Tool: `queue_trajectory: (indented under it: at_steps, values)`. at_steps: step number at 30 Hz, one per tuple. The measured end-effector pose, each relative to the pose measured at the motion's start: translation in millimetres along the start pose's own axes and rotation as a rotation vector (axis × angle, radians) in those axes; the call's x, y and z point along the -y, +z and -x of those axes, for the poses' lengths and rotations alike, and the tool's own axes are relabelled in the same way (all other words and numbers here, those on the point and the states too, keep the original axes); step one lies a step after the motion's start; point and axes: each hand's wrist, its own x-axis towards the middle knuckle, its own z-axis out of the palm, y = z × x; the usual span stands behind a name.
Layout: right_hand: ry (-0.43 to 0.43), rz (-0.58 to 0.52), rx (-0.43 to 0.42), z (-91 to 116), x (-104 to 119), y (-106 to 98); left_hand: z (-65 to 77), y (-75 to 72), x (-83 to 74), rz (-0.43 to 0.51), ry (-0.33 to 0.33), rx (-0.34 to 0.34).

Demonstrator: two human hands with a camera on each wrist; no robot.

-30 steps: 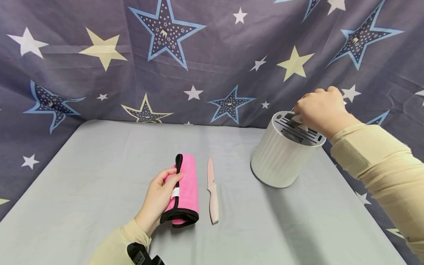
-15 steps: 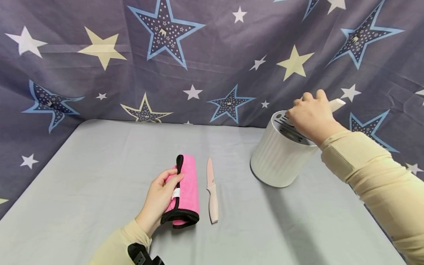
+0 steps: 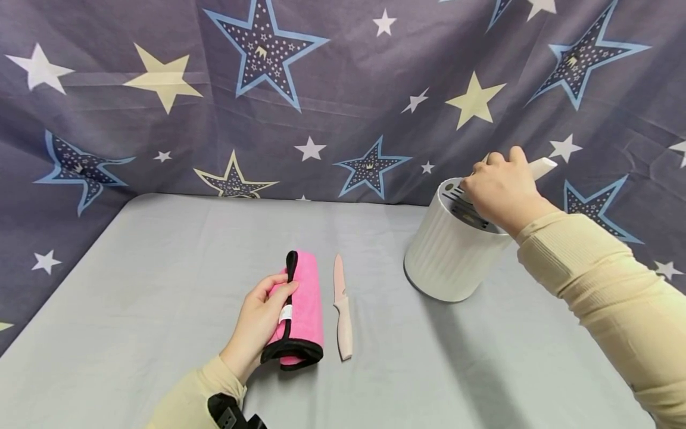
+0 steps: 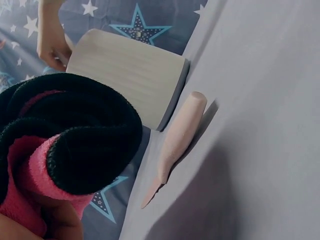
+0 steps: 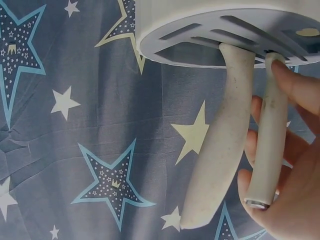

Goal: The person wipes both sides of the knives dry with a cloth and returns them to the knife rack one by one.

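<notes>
The right hand (image 3: 504,193) has moved slightly lower over the knife block (image 3: 452,259); its thumb and fingers grip a slim handle (image 5: 267,142), beside a thicker handle (image 5: 220,140). The left hand (image 3: 258,316), unmoved, pinches a rolled pink cloth (image 3: 307,298) beside the knife (image 3: 343,311) on the table (image 3: 145,286).

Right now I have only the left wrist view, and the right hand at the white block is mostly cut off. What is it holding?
Observer: The right wrist view shows the right hand gripping a slim pale handle.
Operator: Is anything right next to it?
Observer: Yes, a thicker, curved handle sticks out of the white block too.
Operator: And on the left side, what am I missing?
Observer: In the head view, a white tag shows on the pink roll, near the thumb of the left hand.
</notes>
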Motion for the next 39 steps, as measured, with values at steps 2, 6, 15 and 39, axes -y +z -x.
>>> queue_trajectory:
  at_steps: [2,6,15,39]
  values:
    - [0.001,-0.006,-0.010,1,0,0,0.0,-0.1,-0.1,-0.001,0.001,0.000]
    - [-0.001,-0.037,-0.037,3,0,-1,0.0,0.4,-0.8,-0.003,0.004,0.001]
    - [0.003,-0.153,-0.185,1,-1,-7,-3.0,-1.5,-5.6,-0.027,0.013,-0.008]
    - [-0.019,-0.625,-0.511,18,100,12,-9.1,-12.5,-21.4,-0.043,0.036,-0.026]
